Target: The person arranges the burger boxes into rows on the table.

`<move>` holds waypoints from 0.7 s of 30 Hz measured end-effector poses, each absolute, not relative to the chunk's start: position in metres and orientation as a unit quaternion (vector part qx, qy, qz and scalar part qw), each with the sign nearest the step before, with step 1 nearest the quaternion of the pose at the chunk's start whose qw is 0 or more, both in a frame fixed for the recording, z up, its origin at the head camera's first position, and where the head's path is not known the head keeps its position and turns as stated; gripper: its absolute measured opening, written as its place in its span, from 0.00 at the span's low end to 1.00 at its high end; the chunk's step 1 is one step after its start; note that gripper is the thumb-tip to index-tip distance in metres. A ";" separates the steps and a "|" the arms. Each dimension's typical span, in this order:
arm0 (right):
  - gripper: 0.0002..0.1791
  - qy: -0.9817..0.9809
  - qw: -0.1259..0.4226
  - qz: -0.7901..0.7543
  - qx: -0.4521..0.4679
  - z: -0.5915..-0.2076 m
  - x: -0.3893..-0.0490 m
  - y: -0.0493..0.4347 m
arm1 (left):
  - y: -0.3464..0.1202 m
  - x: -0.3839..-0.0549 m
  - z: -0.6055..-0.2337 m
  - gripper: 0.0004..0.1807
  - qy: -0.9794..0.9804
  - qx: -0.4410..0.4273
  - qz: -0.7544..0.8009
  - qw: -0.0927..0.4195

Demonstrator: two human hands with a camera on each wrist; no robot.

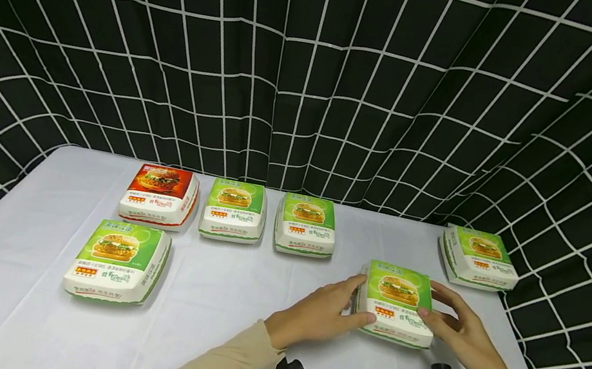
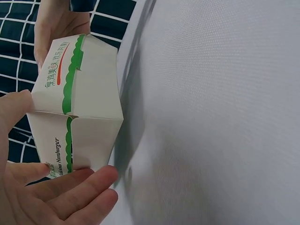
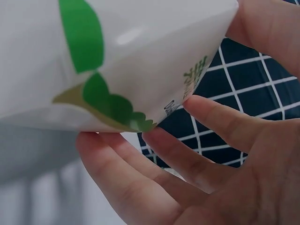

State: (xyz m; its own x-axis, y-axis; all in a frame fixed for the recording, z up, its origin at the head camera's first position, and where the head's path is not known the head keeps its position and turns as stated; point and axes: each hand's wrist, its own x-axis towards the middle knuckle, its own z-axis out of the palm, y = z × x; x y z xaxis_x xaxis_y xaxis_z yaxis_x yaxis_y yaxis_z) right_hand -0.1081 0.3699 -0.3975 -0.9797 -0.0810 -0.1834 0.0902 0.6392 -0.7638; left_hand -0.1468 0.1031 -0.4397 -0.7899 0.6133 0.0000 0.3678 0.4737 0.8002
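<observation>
A green-topped hamburger box [image 1: 395, 304] is held between both hands on the right half of the table. My left hand [image 1: 318, 315] grips its left side, thumb at the near corner and fingers along the side wall. On the opposite side my right hand [image 1: 456, 332] holds the box, with the thumb near the front right edge and the fingertips [image 3: 89, 140] against the lower edge of its wall. In the left wrist view the closed carton [image 2: 93, 79] shows white walls with a green scalloped band, and a shadow lies on the cloth beside it.
A red-topped box [image 1: 159, 195] and two green ones [image 1: 234, 211] [image 1: 305, 225] form a row along the back. Another green box [image 1: 118, 261] lies front left, and one [image 1: 479, 259] sits at the back right edge. Black grid curtains [image 1: 303, 68] surround the white-clothed table [image 1: 229, 304].
</observation>
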 end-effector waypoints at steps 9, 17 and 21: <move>0.37 0.892 0.101 -0.439 -0.019 -0.398 -0.112 0.356 | 0.086 -0.142 -0.436 0.43 0.849 0.272 0.426 0.153; 0.36 0.881 0.116 -0.458 -0.026 -0.399 -0.112 0.344 | 0.072 -0.138 -0.433 0.43 0.853 0.276 0.417 0.147; 0.36 0.878 0.116 -0.463 -0.036 -0.399 -0.113 0.336 | 0.063 -0.136 -0.430 0.42 0.854 0.271 0.419 0.147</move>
